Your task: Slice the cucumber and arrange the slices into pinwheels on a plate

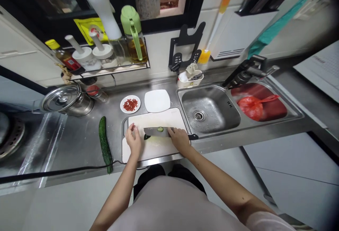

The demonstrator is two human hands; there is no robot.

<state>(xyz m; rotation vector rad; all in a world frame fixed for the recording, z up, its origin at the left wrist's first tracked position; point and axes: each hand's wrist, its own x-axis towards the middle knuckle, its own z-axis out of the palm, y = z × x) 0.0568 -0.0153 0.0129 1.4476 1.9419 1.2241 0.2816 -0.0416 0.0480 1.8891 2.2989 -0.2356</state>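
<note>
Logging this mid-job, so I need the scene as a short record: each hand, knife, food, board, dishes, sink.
left hand: over the board's left part, fingers curled; contents unclear
right hand: gripping the knife
knife: over the cutting board, blade toward the left hand
green piece: on the blade's face
dark green piece: by the blade's far end, partly hidden
cucumber: on the counter, left of the board
dishes: plate of red bits, white square plate, both beyond the board
sink: right of the board; red bag in its right basin
</note>
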